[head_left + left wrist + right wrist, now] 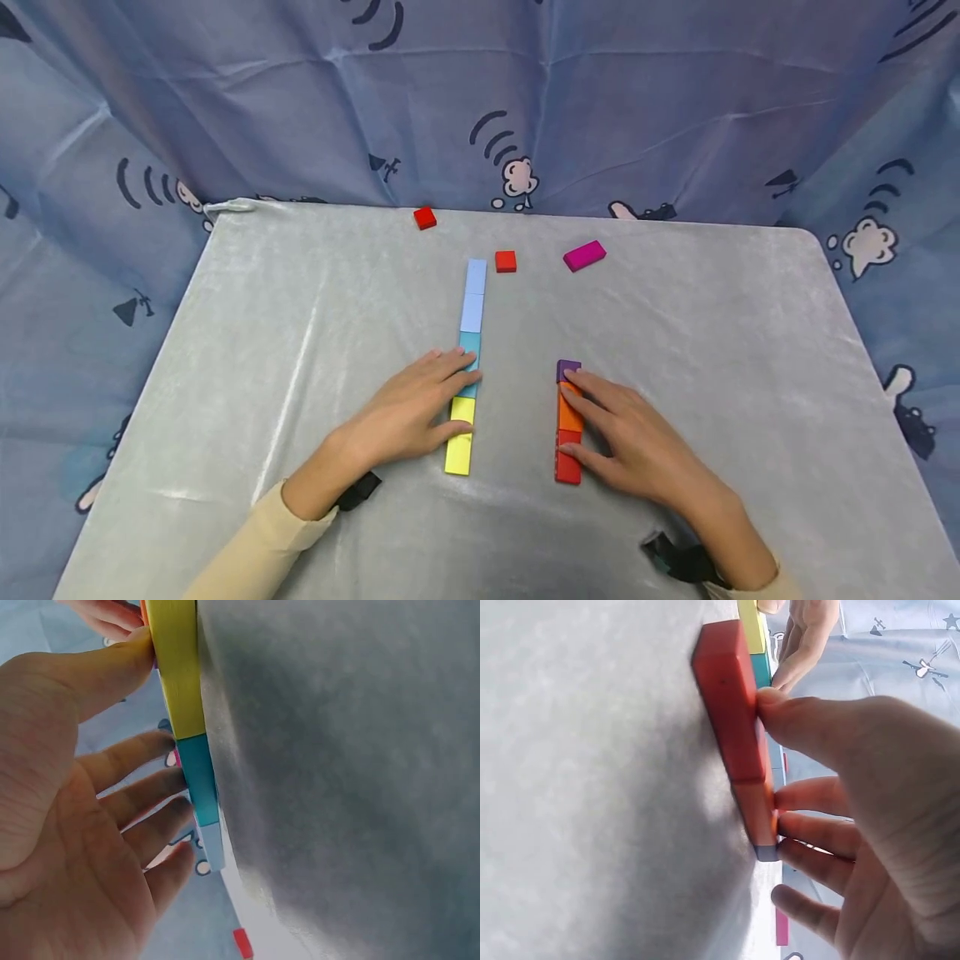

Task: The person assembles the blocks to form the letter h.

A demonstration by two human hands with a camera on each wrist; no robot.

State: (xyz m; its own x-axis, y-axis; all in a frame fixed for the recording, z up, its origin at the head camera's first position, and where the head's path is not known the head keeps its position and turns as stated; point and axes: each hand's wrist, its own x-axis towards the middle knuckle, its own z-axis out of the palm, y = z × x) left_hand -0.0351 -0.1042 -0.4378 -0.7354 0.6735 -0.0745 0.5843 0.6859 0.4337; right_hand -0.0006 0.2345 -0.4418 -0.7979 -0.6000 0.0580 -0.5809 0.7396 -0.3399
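A straight row of blocks runs away from me left of the middle: yellow (459, 457), teal (469, 342) and light blue (472, 312), laid end to end. My left hand (408, 408) rests on it from the left, thumb tip on the yellow part and fingertips on the teal part. To the right lies a shorter row: a red block (731, 705) nearest me, an orange block (754, 810), then a small purple block (564, 367). My right hand (645, 442) touches the top of this row, thumb on red, other fingertips by orange and purple. Neither hand's fingers curl around a block.
Beyond the rows, two small red blocks (425, 218) and a magenta block (585, 256) lie apart near the back edge. A silvery cloth (750, 333) covers the table. A blue patterned curtain (637, 100) hangs behind and at both sides.
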